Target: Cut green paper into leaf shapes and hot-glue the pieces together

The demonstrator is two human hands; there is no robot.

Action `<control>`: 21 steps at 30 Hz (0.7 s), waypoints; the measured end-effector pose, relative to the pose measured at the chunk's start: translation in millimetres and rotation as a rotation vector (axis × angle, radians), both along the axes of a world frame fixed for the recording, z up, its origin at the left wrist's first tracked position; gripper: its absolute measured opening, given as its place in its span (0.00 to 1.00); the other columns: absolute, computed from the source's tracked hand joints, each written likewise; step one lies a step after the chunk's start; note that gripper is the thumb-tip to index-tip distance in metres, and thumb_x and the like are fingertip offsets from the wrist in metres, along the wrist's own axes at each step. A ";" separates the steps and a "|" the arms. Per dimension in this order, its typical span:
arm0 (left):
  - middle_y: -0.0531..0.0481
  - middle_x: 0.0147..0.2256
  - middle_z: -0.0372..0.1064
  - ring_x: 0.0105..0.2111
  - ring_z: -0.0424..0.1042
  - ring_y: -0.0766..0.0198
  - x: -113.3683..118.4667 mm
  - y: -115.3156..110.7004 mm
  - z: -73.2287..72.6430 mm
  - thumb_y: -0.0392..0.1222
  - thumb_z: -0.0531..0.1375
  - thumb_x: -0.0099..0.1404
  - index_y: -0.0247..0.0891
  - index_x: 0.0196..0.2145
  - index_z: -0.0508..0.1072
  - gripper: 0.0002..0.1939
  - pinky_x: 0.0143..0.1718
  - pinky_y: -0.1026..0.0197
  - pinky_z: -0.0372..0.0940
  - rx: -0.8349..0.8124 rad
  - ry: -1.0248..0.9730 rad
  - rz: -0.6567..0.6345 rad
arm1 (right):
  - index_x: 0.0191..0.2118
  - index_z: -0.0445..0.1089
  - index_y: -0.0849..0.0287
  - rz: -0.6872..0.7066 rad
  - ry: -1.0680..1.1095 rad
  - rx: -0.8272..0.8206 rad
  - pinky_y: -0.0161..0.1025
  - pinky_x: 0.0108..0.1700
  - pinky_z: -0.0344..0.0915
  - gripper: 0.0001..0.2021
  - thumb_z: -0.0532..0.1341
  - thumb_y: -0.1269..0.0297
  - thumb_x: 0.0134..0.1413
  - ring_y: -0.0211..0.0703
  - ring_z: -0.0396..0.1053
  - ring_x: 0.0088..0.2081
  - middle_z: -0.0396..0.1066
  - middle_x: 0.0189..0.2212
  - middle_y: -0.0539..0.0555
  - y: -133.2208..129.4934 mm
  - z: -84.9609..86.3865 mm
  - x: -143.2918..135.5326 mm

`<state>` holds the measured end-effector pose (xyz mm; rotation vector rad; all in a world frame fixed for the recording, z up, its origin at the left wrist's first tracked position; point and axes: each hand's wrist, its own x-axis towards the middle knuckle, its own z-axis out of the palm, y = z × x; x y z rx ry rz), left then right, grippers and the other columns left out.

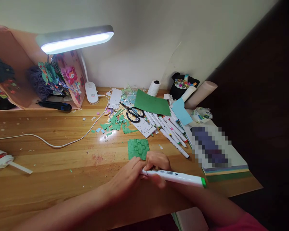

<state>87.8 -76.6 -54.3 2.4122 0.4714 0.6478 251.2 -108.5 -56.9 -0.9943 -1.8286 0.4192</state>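
Your left forearm [86,199], bare, extends obliquely from the lower left; your right forearm [207,200] enters from the lower right, with a pink sleeve [245,223] showing above it. The two converge in front of you, so that your hands lie just beside each other. Your left hand [132,168] is turned back upward, its fingers bent at the knuckles. Your right hand [158,160] is curled into a loose fist, knuckles facing forward.
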 end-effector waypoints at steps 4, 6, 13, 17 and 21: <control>0.50 0.28 0.66 0.28 0.65 0.64 -0.5 0.5 0.9 0.44 0.44 0.71 0.38 0.33 0.62 0.13 0.27 0.64 0.62 0.015 0.016 -0.033 | 0.31 0.63 0.55 -0.078 0.092 0.008 0.45 0.33 0.62 0.08 0.48 0.62 0.51 0.47 0.65 0.31 0.64 0.28 0.54 -4.4 13.7 -3.5; 0.51 0.27 0.66 0.27 0.66 0.64 -1.2 1.3 -1.4 0.43 0.44 0.70 0.38 0.33 0.62 0.12 0.27 0.63 0.63 0.078 0.007 -0.047 | 0.35 0.63 0.54 -0.028 0.109 -0.025 0.48 0.38 0.63 0.09 0.49 0.64 0.49 0.49 0.65 0.37 0.63 0.36 0.55 -6.3 18.0 -5.6; 0.50 0.27 0.68 0.26 0.68 0.64 -3.0 -0.6 -8.3 0.41 0.44 0.70 0.37 0.34 0.63 0.11 0.27 0.64 0.63 0.177 -0.061 -0.024 | 0.35 0.62 0.56 0.133 0.149 -0.155 0.51 0.41 0.63 0.14 0.43 0.56 0.55 0.51 0.64 0.40 0.63 0.39 0.58 0.6 4.4 -8.0; 0.49 0.26 0.67 0.25 0.67 0.63 -1.7 2.4 -3.4 0.49 0.44 0.70 0.37 0.33 0.64 0.17 0.26 0.62 0.63 0.092 -0.046 0.079 | 0.33 0.63 0.56 0.026 0.115 -0.293 0.40 0.26 0.61 0.17 0.43 0.52 0.56 0.43 0.61 0.24 0.60 0.23 0.49 13.1 11.6 7.5; 0.40 0.44 0.66 0.43 0.67 0.56 -0.4 21.6 0.4 0.50 0.51 0.67 0.36 0.54 0.56 0.23 0.43 0.53 0.65 -0.042 0.028 0.326 | 0.35 0.66 0.56 -0.143 0.069 -0.316 0.37 0.29 0.60 0.08 0.52 0.61 0.58 0.41 0.63 0.28 0.65 0.27 0.50 32.6 28.1 50.5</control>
